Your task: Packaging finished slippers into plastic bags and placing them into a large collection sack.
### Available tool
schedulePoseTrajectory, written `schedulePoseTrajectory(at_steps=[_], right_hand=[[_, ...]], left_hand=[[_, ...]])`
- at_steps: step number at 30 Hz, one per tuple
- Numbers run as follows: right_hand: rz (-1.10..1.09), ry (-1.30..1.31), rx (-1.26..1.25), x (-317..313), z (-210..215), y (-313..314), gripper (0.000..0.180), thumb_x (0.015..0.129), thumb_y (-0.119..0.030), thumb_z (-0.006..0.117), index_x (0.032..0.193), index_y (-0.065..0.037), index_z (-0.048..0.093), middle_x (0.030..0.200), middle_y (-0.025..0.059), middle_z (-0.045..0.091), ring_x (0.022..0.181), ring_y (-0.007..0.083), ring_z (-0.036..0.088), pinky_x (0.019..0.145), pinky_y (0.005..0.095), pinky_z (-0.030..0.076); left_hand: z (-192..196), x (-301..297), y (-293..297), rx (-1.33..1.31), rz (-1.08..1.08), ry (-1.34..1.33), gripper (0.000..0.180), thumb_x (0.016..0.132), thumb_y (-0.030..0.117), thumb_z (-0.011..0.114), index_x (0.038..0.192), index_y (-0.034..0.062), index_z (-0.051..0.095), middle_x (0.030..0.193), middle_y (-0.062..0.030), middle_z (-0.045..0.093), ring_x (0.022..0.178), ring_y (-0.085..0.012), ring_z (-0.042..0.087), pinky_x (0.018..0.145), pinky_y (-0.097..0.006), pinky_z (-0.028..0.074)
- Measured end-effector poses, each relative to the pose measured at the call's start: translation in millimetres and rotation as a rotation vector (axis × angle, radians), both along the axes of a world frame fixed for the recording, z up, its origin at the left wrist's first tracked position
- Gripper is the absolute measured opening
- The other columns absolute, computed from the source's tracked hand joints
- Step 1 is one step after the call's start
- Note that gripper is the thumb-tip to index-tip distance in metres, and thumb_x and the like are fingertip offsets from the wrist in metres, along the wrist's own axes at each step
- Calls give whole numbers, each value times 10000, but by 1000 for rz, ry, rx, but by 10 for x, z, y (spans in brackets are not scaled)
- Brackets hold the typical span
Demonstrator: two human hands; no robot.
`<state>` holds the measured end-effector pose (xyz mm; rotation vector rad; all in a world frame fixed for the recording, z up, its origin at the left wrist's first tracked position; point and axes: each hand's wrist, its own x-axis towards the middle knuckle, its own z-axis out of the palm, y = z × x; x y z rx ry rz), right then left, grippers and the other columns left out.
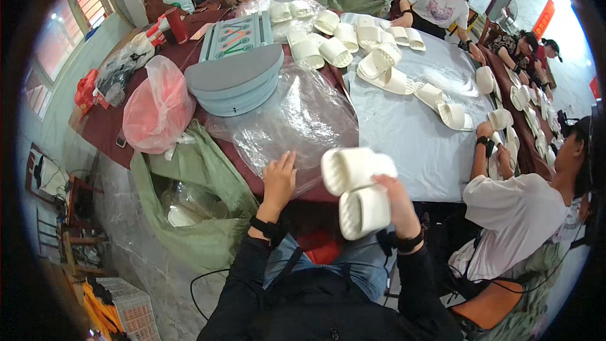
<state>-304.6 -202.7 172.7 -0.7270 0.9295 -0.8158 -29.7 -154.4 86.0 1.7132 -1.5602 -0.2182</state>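
A pair of cream-white slide slippers (365, 213) is gripped at the heel end by my right hand (399, 201), raised in front of me near the table's front edge. One slipper sits above the other, open toes toward the left. My left hand (279, 180) lies with fingers stretched out at the near edge of a pile of clear plastic bags (303, 123). Its fingertips seem to touch the plastic, and nothing shows in its grasp. More white slippers (391, 80) lie in a loose row across the grey-white sheet (404, 158) on the table.
Beyond the bags stand stacked grey-blue boards (233, 82) and a patterned box (238, 38). A pink plastic bag (159, 106) sits at the left, above an open green sack (189, 199). A co-worker in a white shirt (514, 215) handles slippers at the right; others work farther back.
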Motion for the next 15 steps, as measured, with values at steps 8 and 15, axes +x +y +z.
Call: schedulePoseTrajectory(at_steps=[8, 15], right_hand=[[80, -131, 138, 220, -286, 347, 357, 929, -199, 484, 1202, 31, 488, 1080, 120, 623, 938, 215, 628, 791, 329, 507], [33, -237, 165, 304, -285, 287, 445, 957, -303, 408, 1289, -6, 411, 1216, 154, 564, 1066, 267, 583, 895, 375, 463]], left_hand=[[88, -77, 58, 27, 51, -352, 329, 895, 212, 519, 1214, 161, 579, 1222, -109, 582, 1143, -309, 517, 915, -480, 360], [302, -484, 227, -14, 13, -407, 377, 871, 220, 522, 1247, 203, 553, 1299, -91, 511, 1181, -357, 460, 937, -543, 335]])
